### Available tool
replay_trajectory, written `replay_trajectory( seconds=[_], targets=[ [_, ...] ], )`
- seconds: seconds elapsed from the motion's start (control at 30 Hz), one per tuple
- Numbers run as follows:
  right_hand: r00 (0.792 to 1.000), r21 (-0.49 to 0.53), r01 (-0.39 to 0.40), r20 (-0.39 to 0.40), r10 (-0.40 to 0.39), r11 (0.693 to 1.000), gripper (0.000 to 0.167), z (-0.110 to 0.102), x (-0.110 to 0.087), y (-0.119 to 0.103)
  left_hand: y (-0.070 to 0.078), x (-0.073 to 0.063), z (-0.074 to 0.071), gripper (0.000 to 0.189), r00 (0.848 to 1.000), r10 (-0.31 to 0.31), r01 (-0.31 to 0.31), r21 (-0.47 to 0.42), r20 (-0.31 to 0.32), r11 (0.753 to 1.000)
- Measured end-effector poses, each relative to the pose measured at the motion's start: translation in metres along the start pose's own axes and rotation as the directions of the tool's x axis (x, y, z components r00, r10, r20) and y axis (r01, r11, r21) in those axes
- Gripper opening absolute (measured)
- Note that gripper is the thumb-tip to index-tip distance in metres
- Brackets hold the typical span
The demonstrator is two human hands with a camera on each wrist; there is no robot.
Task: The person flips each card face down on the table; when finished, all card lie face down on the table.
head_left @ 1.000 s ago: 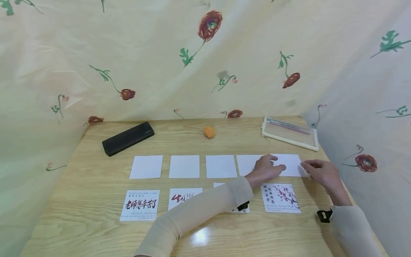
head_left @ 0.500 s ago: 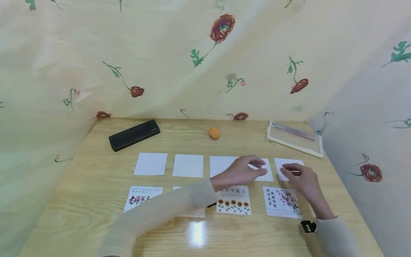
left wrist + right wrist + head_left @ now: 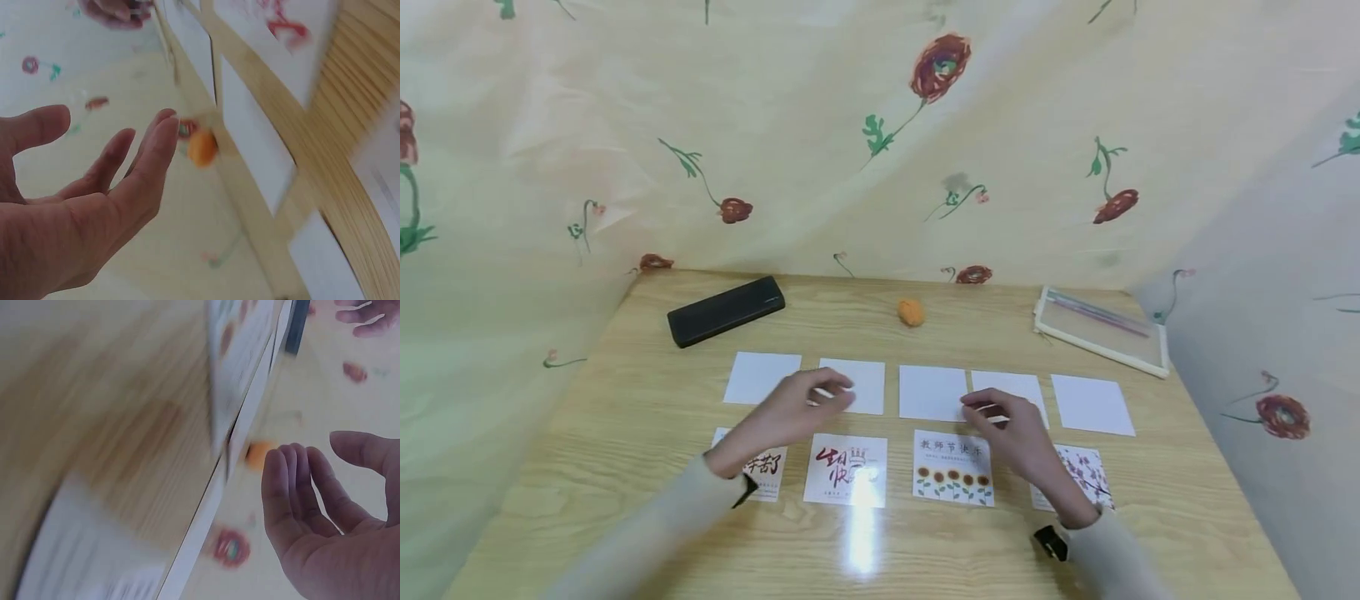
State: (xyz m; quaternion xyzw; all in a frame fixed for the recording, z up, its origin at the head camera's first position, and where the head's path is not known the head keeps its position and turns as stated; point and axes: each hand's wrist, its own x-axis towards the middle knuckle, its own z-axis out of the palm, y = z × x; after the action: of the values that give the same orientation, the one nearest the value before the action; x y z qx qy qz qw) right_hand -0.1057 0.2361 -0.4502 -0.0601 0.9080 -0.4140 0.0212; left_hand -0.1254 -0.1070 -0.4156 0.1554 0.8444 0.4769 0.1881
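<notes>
My left hand (image 3: 790, 410) hovers between the two rows of cards, in front of the second blank white card (image 3: 867, 385) from the left. It partly covers the leftmost printed card (image 3: 767, 482) with red lettering. My right hand (image 3: 1021, 433) is above the gap between the sunflower card (image 3: 952, 468) and the blossom card (image 3: 1088, 473), its fingertips near the middle blank card (image 3: 932, 393). Both hands hold nothing; in the left wrist view the left fingers (image 3: 140, 169) are loosely bent, and the right fingers (image 3: 284, 494) likewise in the right wrist view.
Several blank cards form the back row, ending with a blank card (image 3: 1093, 406) at the right. A red-lettered birthday card (image 3: 846, 468) lies in the front row. Behind are a black case (image 3: 727, 312), an orange lump (image 3: 911, 313) and a white-edged clear pouch (image 3: 1101, 329).
Both hands have moved left from the rightmost blank cards, the left hand farther. The cards at the right are uncovered and stay in their rows. The head view has shifted slightly.
</notes>
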Motion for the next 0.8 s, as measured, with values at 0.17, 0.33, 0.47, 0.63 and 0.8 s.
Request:
replay_trajectory(
  seconds=[0.17, 0.33, 0.47, 0.63, 0.8],
  targets=[
    [0.994, 0.068, 0.050, 0.095, -0.056, 0.996, 0.021, 0.029, 0.001, -0.019, -0.019, -0.033, -0.023, 0.043, 0.988, -0.065, 0.081, 0.109, -0.140, 0.991],
    [0.985, 0.175, 0.080, 0.139, -0.105, 0.981, 0.018, 0.055, 0.001, -0.037, -0.031, -0.054, -0.031, 0.038, 0.971, -0.119, 0.161, 0.199, -0.209, 0.967],
    [0.963, 0.255, 0.111, 0.213, -0.167, 0.961, 0.019, 0.076, -0.001, -0.053, -0.041, -0.070, -0.038, 0.041, 0.947, -0.197, 0.257, 0.233, -0.255, 0.938],
    [0.910, 0.373, 0.059, 0.360, -0.203, 0.926, 0.030, 0.101, -0.005, -0.074, -0.054, -0.087, -0.045, 0.053, 0.913, -0.286, 0.357, 0.230, -0.291, 0.905],
    [0.850, 0.518, -0.124, 0.496, -0.179, 0.847, 0.046, 0.121, -0.010, -0.093, -0.066, -0.099, -0.043, 0.058, 0.892, -0.346, 0.409, 0.195, -0.291, 0.891]
  ],
)
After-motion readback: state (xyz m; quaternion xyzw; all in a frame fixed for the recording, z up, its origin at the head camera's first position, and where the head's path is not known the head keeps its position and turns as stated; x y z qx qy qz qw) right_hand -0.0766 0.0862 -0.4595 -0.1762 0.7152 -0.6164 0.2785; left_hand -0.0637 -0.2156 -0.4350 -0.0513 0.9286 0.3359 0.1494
